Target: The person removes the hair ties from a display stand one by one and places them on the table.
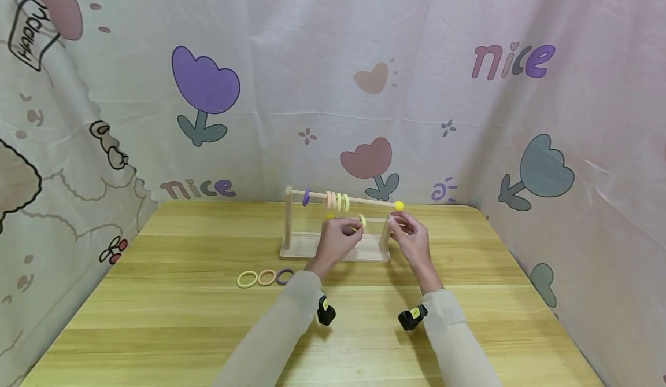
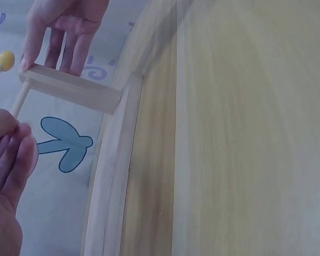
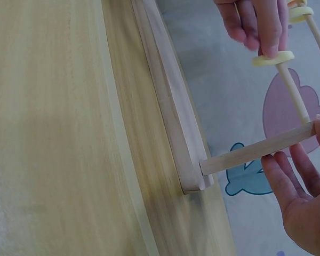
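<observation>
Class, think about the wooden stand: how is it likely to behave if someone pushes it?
The wooden stand would probably move as one stiff piece, since it appears built from solid wooden bars. It seems unlikely to roll, because its flat base rests on the table. The rings on its upper rod might slide, as bare rod shows beside them.

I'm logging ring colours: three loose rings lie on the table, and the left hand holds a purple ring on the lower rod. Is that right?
Not the colour: the left hand holds a yellow ring on the lower rod, as the right wrist view shows. The rest stands.
</observation>
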The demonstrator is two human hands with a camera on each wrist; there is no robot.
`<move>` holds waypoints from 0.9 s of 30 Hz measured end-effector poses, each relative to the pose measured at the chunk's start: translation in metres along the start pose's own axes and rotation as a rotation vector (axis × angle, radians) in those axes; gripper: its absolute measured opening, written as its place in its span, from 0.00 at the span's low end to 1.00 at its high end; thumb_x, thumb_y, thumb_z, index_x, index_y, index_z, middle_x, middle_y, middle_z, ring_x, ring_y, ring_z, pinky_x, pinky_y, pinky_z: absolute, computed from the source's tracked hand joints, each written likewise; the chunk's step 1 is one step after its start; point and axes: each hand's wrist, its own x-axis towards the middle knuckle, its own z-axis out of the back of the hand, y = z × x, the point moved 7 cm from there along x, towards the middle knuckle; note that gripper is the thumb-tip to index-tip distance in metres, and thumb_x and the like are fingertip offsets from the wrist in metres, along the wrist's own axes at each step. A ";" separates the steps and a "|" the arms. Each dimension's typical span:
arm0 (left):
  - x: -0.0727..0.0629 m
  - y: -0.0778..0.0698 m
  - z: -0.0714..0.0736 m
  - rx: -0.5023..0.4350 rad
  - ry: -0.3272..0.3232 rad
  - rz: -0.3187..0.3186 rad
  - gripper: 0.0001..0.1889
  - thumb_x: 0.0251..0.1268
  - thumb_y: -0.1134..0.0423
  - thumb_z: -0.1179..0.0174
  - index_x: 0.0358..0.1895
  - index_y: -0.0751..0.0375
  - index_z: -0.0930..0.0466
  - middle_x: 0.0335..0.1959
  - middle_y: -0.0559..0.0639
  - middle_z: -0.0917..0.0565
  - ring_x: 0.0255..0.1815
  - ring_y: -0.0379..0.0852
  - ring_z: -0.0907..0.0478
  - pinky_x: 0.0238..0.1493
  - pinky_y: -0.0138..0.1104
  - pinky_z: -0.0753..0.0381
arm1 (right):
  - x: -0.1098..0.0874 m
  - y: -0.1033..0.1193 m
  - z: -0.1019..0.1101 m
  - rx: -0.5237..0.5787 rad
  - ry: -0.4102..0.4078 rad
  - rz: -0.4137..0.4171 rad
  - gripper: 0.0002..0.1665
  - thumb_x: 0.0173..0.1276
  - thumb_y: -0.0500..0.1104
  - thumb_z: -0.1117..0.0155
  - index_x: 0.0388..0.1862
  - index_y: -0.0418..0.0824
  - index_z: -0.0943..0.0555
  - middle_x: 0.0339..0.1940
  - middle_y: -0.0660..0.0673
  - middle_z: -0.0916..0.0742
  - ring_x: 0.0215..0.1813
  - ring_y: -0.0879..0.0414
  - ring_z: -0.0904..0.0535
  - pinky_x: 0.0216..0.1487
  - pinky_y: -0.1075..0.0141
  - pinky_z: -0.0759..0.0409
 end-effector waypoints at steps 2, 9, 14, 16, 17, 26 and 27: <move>0.000 -0.002 0.002 0.017 -0.010 -0.018 0.04 0.62 0.73 0.31 0.38 0.64 0.08 0.33 0.57 0.08 0.27 0.43 0.12 0.31 0.26 0.14 | 0.000 0.000 0.000 0.001 -0.001 0.000 0.21 0.75 0.40 0.34 0.62 0.32 0.19 0.57 0.30 0.16 0.44 0.66 0.17 0.50 0.66 0.11; 0.000 -0.002 0.010 0.033 -0.036 -0.026 0.05 0.61 0.73 0.31 0.39 0.66 0.09 0.34 0.58 0.08 0.31 0.47 0.10 0.34 0.27 0.12 | 0.000 0.002 0.000 0.014 -0.001 0.006 0.21 0.75 0.40 0.34 0.62 0.31 0.19 0.56 0.30 0.16 0.43 0.65 0.17 0.50 0.64 0.10; -0.001 0.000 0.017 0.035 -0.045 -0.005 0.06 0.60 0.74 0.30 0.40 0.67 0.09 0.34 0.59 0.08 0.31 0.48 0.09 0.34 0.28 0.11 | 0.000 0.002 0.000 0.001 0.001 -0.007 0.21 0.75 0.41 0.34 0.62 0.32 0.19 0.57 0.31 0.16 0.44 0.66 0.17 0.51 0.65 0.11; -0.002 0.001 0.020 0.036 -0.048 0.008 0.06 0.61 0.74 0.30 0.40 0.66 0.09 0.34 0.58 0.08 0.31 0.48 0.09 0.34 0.28 0.11 | 0.000 0.002 0.000 -0.001 0.002 -0.010 0.21 0.75 0.42 0.34 0.62 0.32 0.20 0.57 0.31 0.16 0.44 0.66 0.17 0.51 0.65 0.11; -0.002 0.001 0.022 0.037 -0.049 0.012 0.06 0.61 0.73 0.30 0.40 0.66 0.09 0.34 0.58 0.08 0.31 0.48 0.09 0.34 0.29 0.11 | 0.000 0.002 0.000 -0.002 0.002 -0.009 0.21 0.75 0.42 0.34 0.62 0.32 0.20 0.57 0.31 0.16 0.44 0.66 0.17 0.50 0.65 0.11; -0.007 0.003 0.035 0.066 -0.066 -0.025 0.05 0.61 0.73 0.30 0.38 0.65 0.08 0.34 0.58 0.08 0.30 0.45 0.10 0.33 0.27 0.12 | -0.001 0.001 0.000 0.004 0.003 -0.009 0.22 0.75 0.42 0.34 0.62 0.32 0.20 0.58 0.30 0.16 0.45 0.63 0.17 0.51 0.64 0.11; -0.007 0.002 0.037 0.071 -0.072 -0.034 0.05 0.61 0.73 0.30 0.38 0.65 0.08 0.34 0.58 0.08 0.30 0.45 0.10 0.33 0.27 0.12 | -0.001 0.001 0.000 0.004 0.005 -0.010 0.22 0.75 0.42 0.34 0.63 0.32 0.20 0.58 0.30 0.17 0.45 0.62 0.17 0.52 0.64 0.11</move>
